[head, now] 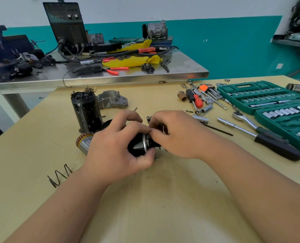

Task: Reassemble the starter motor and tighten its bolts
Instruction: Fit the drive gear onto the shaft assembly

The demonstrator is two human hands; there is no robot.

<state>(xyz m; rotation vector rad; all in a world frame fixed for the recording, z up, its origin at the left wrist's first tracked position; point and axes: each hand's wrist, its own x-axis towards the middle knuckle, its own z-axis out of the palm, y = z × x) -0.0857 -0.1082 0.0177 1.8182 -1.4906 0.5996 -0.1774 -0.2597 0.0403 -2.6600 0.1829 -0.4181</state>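
I can't read any labels; left grip [116, 148] curls round black motor part [138, 146], right grip [177, 135] pinches its end, above tan counter [163, 199], teal wall [233, 50].

A pale wooden bench [163, 199] is seen in the near field. At its far left a black motor housing [86, 111] is stood upright, and a grey cast end bracket [113, 99] is laid just beyond it to the right. A wound armature [83, 143] is laid on its side near the housing, and a coil spring [59, 174] is left nearer still. On the right an open green socket case [261, 84] is placed, with a ratchet [245, 121] and a black-handled driver [277, 149] laid beside it. Loose sockets [201, 118], a red-handled screwdriver [197, 100] and a hex key set [209, 91] are scattered towards the far edge. A steel bench [180, 67] is set behind.
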